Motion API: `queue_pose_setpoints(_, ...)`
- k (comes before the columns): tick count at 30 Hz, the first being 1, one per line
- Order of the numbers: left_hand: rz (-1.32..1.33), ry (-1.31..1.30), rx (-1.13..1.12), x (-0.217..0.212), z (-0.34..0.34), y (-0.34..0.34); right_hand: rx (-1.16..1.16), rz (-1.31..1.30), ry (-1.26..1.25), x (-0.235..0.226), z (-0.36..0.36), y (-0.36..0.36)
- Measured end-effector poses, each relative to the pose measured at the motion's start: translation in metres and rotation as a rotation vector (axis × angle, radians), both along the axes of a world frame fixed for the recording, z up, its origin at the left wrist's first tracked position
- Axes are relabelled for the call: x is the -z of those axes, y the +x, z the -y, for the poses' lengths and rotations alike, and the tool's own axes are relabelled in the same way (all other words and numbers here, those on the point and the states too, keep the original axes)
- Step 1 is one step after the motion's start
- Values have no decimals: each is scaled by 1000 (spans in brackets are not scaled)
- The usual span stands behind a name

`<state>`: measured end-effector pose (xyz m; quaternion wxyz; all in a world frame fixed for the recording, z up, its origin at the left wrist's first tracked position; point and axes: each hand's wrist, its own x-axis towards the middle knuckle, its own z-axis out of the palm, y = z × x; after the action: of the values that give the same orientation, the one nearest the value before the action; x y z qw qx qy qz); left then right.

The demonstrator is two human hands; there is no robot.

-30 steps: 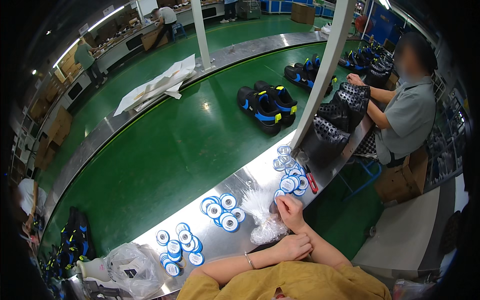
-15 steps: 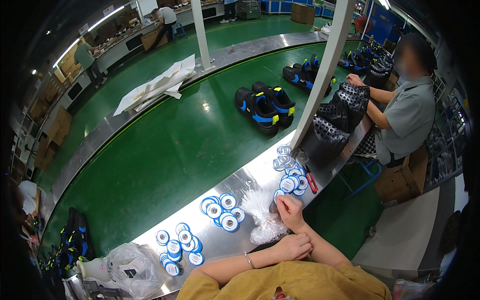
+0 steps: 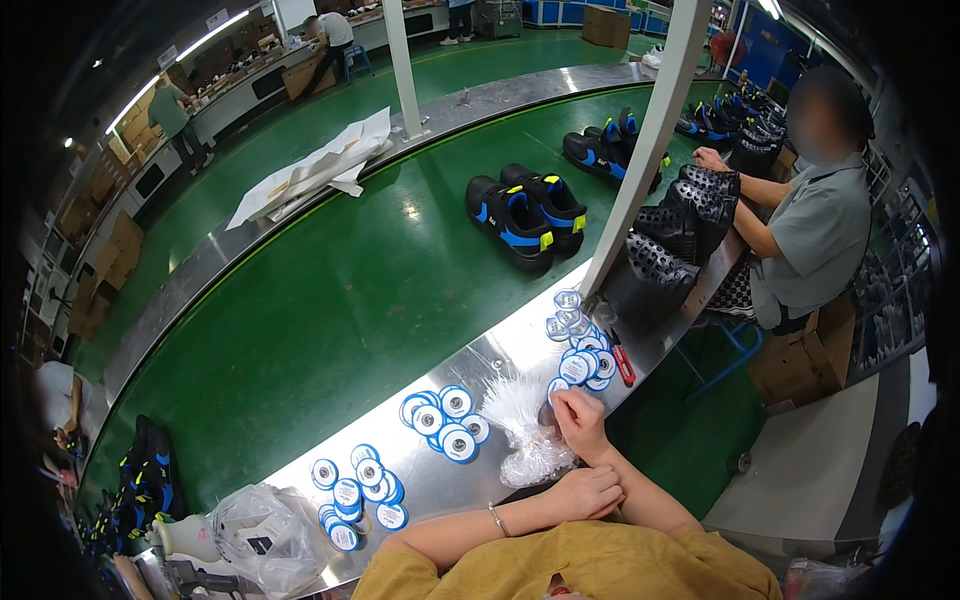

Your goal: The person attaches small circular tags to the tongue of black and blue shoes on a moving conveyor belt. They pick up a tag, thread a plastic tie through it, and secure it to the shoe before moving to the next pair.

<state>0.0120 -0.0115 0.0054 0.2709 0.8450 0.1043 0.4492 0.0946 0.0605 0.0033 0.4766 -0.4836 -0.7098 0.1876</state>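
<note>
My right hand (image 3: pixel 579 418) rests at the bench edge with its fingers curled closed, and nothing shows in it. Its fingertips lie beside a round blue-and-white tag (image 3: pixel 557 387). My left hand (image 3: pixel 590 494), a bracelet at its wrist, is loosely closed against my right forearm and appears to hold nothing. Just left of my right hand lies a bundle of clear plastic fasteners (image 3: pixel 525 423), gathered at its middle. Loose piles of round tags sit on the metal bench, one pile (image 3: pixel 458 446) left of the bundle, another (image 3: pixel 575 369) beyond my right hand.
Red-handled snips (image 3: pixel 622 360) lie right of the far tags. A third tag pile (image 3: pixel 347 494) and a clear plastic bag (image 3: pixel 270 540) are at left. Black-and-blue shoes (image 3: pixel 527 220) stand on the green belt (image 3: pixel 330 300). A white post (image 3: pixel 640 160) rises beside black boots (image 3: pixel 665 262) and a seated co-worker (image 3: pixel 820 210).
The shoes on the green belt have shifted slightly to the left. At the far left, a person's arm has moved a little. Both my hands have stayed in place.
</note>
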Motion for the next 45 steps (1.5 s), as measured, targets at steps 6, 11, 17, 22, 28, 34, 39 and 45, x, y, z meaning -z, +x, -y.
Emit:
queue_pose_setpoints(6,-21,-9,-18,-2,1,2,-12,-48,17,0,-2,0)
queue_pose_setpoints(11,-44,-4,-14,-4,1,2,-21,-51,24,-1,-2,1)
queue_pose_setpoints(17,-41,-58,-8,-21,-5,-4,-15,-131,-11,0,-4,3)
queue_pose_setpoints(22,11,-109,-38,-33,-8,-6,-6,-215,-30,5,-7,7)
queue_pose_setpoints(28,-13,-107,-49,-60,-23,-11,-14,-521,-431,-3,-13,20)
queue_pose_setpoints(34,-10,-131,-117,-74,-32,-30,-64,-567,-505,-7,-9,24)
queue_pose_setpoints(39,-29,-107,-246,-112,-82,-48,-128,-684,-621,-50,-26,37)
queue_pose_setpoints(45,-90,-222,-640,-106,-169,-59,-117,-513,-472,-88,-70,53)
